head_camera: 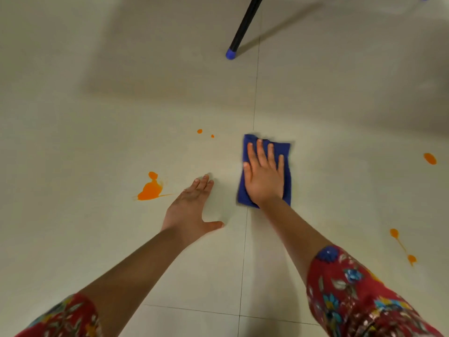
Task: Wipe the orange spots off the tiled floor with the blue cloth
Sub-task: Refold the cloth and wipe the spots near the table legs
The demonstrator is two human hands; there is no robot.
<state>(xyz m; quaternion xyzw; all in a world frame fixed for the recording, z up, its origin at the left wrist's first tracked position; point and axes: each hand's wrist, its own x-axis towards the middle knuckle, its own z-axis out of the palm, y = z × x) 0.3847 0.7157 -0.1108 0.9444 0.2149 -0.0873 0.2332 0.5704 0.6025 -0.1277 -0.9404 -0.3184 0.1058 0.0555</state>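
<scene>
Your cloth (287,176) is blue, spots (149,189) orange, floor tiles (97,117) cream, sleeves (352,288) red floral, leg (245,23) black with blue cap (230,54).

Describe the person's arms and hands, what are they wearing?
Both arms wear red sleeves printed with blue, yellow and pale flowers and leaves. The left sleeve shows only at the bottom edge; the right sleeve shows more, leaving the forearm bare. The left hand and right hand are bare: no gloves, and no watch or bangle shows at either wrist.
</scene>
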